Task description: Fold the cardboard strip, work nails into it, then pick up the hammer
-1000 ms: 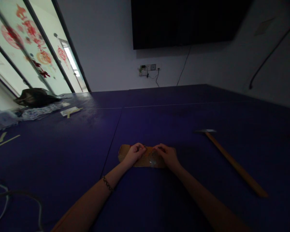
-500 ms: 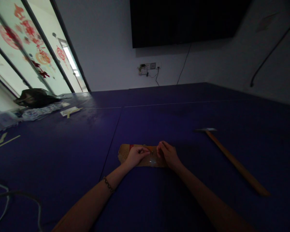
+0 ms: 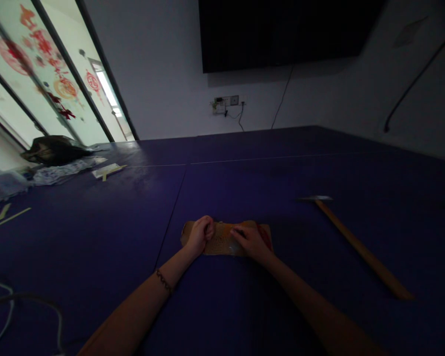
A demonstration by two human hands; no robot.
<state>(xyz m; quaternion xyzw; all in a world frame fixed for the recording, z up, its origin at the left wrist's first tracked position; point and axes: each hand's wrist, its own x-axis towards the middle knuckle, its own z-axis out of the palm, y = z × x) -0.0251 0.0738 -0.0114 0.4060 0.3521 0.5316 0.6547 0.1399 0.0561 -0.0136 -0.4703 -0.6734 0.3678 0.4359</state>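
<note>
A brown cardboard piece (image 3: 222, 244), dotted with small dark marks, lies flat on the purple surface in front of me. Over its left part my left hand (image 3: 200, 235) is curled closed; whatever its fingers hold is hidden. My right hand (image 3: 251, 241) rests over the right half, thumb and fingers pinched together close to the board. Just beyond those fingertips shows an orange patch (image 3: 228, 229), too blurred to name. Red marking (image 3: 266, 238) appears at the board's right end, beside the right hand.
A hammer (image 3: 359, 247) with a wooden handle lies to the right. Looped cables (image 3: 33, 296) are at the lower left. A dark bag (image 3: 55, 150), a white item (image 3: 106, 171) and yellowish strips (image 3: 9, 219) sit on the left. A television (image 3: 289, 34) hangs on the far wall.
My left hand has moved slightly left and up, curling closed. My right hand has shifted left and down over the cardboard, uncovering the red marking at its right end.
</note>
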